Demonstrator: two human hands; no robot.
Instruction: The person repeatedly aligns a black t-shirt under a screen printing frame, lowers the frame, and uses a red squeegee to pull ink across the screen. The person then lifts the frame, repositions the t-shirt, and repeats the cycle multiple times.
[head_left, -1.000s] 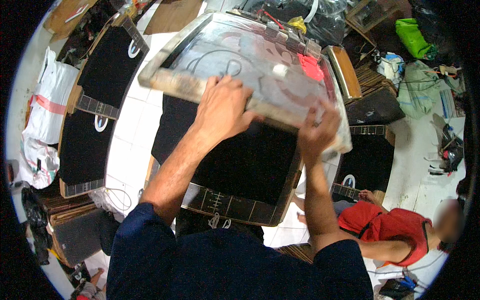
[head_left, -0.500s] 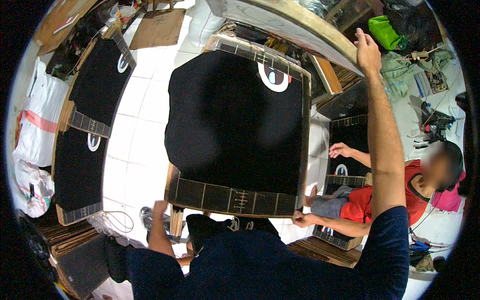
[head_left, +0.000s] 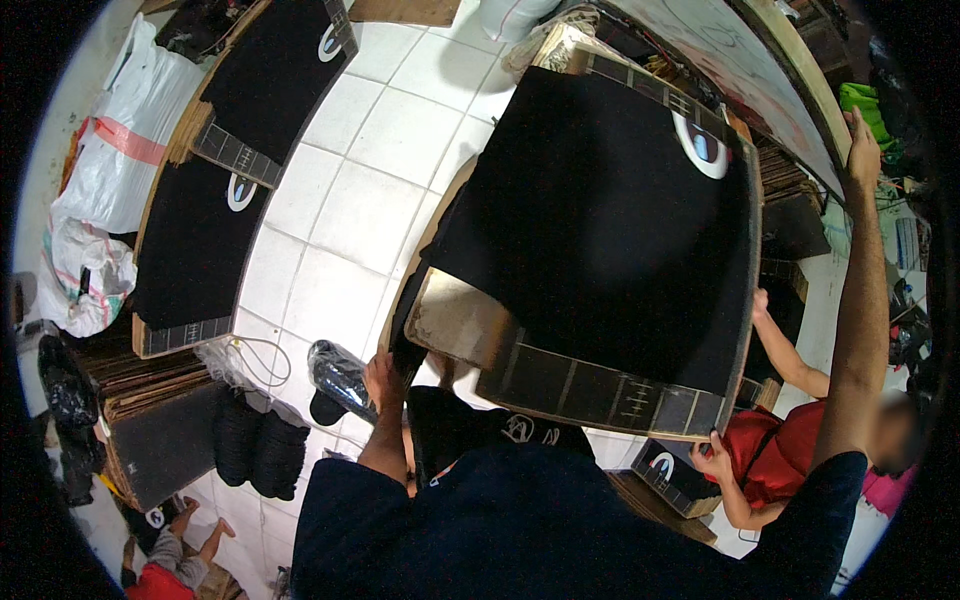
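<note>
A large board (head_left: 590, 390) with dark, line-marked margins lies in front of me, covered mostly by black cloth (head_left: 610, 240) with a white, blue-centred eye-like print (head_left: 703, 148) at its far right. Under its left side shows another brown-edged, black-covered board (head_left: 398, 315). My left hand (head_left: 383, 383) is closed at that lower board's near left corner; its fingertips are partly hidden. At far right, my outstretched right hand (head_left: 864, 155) grips the edge of a tilted wooden frame (head_left: 800, 80) with a pale, stained panel. A co-worker's hands (head_left: 712, 458) touch the upper board's right edge and near right corner.
Similar cloth-covered boards (head_left: 205, 240) line the left, beside white sacks (head_left: 150, 110). A stack of dark boards (head_left: 150, 440), black rolls (head_left: 260, 445) and a plastic-wrapped bundle (head_left: 340, 378) stand near left. The co-worker in red (head_left: 770, 450) is at right; another person (head_left: 165, 575) sits lower left.
The view has swung, and the upper board sits farther right and askew, baring the lower board's left side. My left hand has come onto that board; my right remains at the frame.
</note>
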